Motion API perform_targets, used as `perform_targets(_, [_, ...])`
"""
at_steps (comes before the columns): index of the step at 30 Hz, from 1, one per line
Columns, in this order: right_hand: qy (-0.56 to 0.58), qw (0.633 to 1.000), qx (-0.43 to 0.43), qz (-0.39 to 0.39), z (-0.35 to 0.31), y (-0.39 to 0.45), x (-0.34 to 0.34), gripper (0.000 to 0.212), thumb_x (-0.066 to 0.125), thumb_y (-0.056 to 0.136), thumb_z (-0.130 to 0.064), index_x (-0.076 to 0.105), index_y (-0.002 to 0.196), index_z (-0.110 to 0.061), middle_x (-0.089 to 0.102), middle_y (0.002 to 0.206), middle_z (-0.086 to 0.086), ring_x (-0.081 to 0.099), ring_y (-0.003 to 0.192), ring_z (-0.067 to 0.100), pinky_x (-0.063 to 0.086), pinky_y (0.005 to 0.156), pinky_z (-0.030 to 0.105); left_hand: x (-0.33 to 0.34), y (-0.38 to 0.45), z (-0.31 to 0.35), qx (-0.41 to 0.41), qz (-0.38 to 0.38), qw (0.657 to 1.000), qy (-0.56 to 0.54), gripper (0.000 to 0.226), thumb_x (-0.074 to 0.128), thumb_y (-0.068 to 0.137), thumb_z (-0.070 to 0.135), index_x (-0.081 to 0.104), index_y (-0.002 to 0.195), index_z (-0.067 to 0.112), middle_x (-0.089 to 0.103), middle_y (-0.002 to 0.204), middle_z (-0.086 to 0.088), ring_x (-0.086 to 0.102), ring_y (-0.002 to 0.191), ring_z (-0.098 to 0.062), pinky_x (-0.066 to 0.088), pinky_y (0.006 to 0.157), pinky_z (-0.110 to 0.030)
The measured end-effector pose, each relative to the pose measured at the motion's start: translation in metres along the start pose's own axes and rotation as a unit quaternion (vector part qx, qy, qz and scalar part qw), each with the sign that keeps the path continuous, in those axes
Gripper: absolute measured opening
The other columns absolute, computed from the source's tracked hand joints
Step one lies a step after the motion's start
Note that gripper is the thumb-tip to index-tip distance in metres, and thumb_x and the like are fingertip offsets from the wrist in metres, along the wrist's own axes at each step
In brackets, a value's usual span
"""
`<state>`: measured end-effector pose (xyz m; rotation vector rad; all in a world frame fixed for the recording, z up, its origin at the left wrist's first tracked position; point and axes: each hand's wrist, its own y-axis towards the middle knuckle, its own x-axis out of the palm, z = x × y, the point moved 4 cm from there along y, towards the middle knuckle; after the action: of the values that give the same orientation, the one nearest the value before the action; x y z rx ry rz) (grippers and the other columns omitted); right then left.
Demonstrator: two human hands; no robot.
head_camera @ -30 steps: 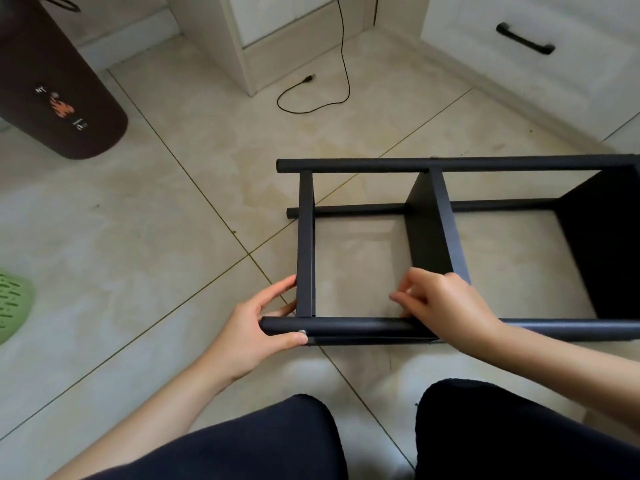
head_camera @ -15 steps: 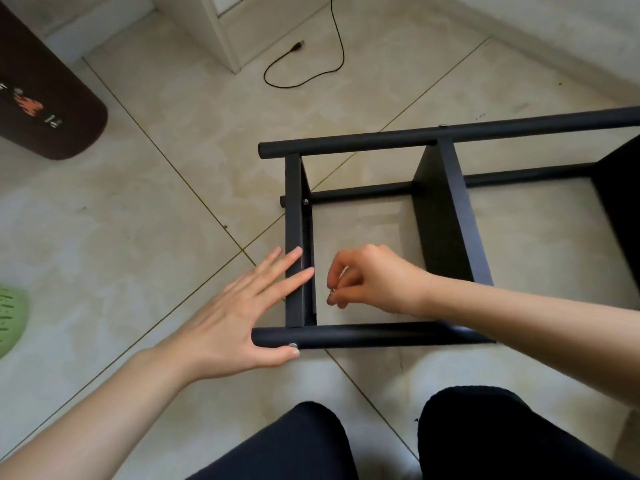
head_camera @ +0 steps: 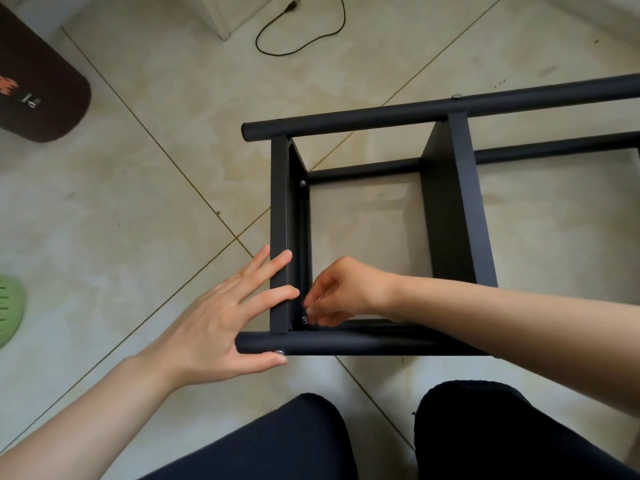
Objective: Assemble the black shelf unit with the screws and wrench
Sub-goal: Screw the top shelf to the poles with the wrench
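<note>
Our left hand [head_camera: 221, 320] lay flat, bracing the black shelf unit [head_camera: 450, 209], while our right hand [head_camera: 341, 292] pinched 1 screw [head_camera: 304, 319].

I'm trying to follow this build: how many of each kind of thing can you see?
Shelf unit: 1
Screw heads: 4
Hands: 2, left hand and right hand
Cable: 1
Brown object: 1
Green object: 1
Total: 10

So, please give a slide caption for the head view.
Left hand steadies black shelf frame; right hand fingers a corner screw.
</note>
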<state>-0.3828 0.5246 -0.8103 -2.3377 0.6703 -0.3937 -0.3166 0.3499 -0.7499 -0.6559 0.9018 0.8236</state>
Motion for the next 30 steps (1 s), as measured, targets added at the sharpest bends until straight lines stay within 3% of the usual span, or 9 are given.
perform_targets(4, [0.068,0.997,0.016,-0.024,0.002,0.007,0.008,0.005,0.064,0.093,-0.005,0.068,0.092,-0.007,0.073,0.084,0.009,0.067,0.067,0.01,0.058,0.077,0.025,0.0,0.0,-0.001,0.005,0.004,1.0,0.02,0.069,0.06,0.083,0.066,0.044,0.143,0.035,0.013,0.169,0.008,0.01,0.156,-0.019,0.039,0.105,-0.038])
perform_targets(13, [0.146,0.981,0.033,-0.123,-0.003,0.012,0.015,0.009,0.069,0.091,-0.014,0.069,0.083,-0.015,0.074,0.084,0.002,0.066,0.075,0.011,0.057,0.079,0.025,0.009,0.0,-0.005,0.019,0.015,0.999,0.032,0.073,0.059,0.084,0.066,0.037,0.147,0.036,0.015,0.169,0.003,0.013,0.156,-0.026,0.04,0.105,-0.039])
perform_targets(24, [0.187,0.969,0.069,-0.146,0.006,0.018,0.023,0.002,0.069,0.091,-0.012,0.07,0.091,-0.014,0.067,0.084,0.002,0.056,0.067,0.009,0.05,0.079,0.024,0.016,-0.001,-0.009,0.02,0.026,0.999,0.015,0.073,0.063,0.082,0.064,0.038,0.145,0.037,0.015,0.169,0.0,0.013,0.156,-0.03,0.042,0.103,-0.042])
perform_targets(30, [0.241,0.946,0.098,-0.194,0.004,0.017,0.022,0.011,0.064,0.094,-0.01,0.069,0.084,-0.009,0.068,0.078,0.002,0.06,0.065,0.008,0.055,0.066,0.018,0.017,-0.001,-0.01,0.019,0.028,0.999,0.01,0.073,0.065,0.081,0.063,0.04,0.143,0.034,0.015,0.169,0.001,0.013,0.155,-0.03,0.039,0.107,-0.045])
